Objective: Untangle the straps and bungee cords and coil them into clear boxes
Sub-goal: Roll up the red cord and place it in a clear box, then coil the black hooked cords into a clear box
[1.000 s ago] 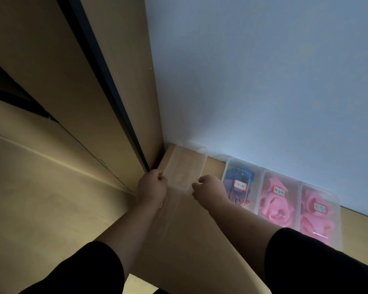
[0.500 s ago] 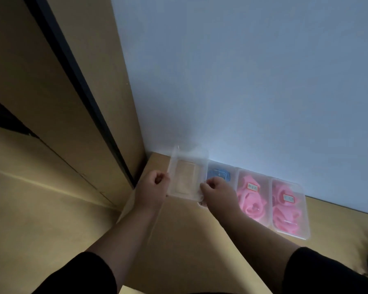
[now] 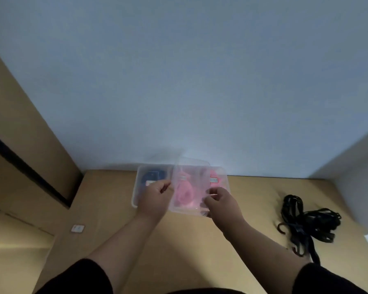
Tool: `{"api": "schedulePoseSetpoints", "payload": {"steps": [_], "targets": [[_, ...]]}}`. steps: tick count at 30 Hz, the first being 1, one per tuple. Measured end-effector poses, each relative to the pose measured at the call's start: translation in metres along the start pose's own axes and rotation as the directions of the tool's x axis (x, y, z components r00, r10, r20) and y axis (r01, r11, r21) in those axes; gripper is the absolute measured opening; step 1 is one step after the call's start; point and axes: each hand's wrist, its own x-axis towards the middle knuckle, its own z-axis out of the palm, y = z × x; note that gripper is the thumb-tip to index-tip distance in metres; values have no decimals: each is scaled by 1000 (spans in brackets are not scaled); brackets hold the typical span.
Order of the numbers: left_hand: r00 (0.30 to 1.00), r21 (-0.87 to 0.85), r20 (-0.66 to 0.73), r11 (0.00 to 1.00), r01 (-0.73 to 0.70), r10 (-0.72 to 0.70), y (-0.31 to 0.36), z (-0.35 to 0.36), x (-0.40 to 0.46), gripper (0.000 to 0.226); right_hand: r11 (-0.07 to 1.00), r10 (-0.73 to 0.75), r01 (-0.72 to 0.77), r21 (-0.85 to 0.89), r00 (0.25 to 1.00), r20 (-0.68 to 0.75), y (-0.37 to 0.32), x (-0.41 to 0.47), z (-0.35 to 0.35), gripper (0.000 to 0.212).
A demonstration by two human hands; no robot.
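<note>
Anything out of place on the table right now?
Yes: a black tangle of cords lies loose right of the boxes, still uncoiled. Both hands, left and right, hold an empty clear box above the filled ones.

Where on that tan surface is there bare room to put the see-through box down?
Bare tan surface lies between the row of filled clear boxes and the tangled black bungee cords; more lies left of the row, near a small white label. Along the wall it is crowded, where both hands hold the empty clear box.
</note>
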Motion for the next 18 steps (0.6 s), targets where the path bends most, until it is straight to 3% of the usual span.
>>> {"api": "schedulePoseSetpoints", "payload": {"steps": [5,9,18], "targets": [[986,101,158,993,-64,48,36,75,-26,23,997,45,-37,70,993,-109,41,-9,-79,8],[979,74,199,995,-59,44,57,128,-49,16,997,58,-51,51,988,-140,71,-14,-134,11],[950,264,299,965,4,-85,58,210,-103,8,981,102,-101,-164,995,-4,142,-25,-213,10]]}}
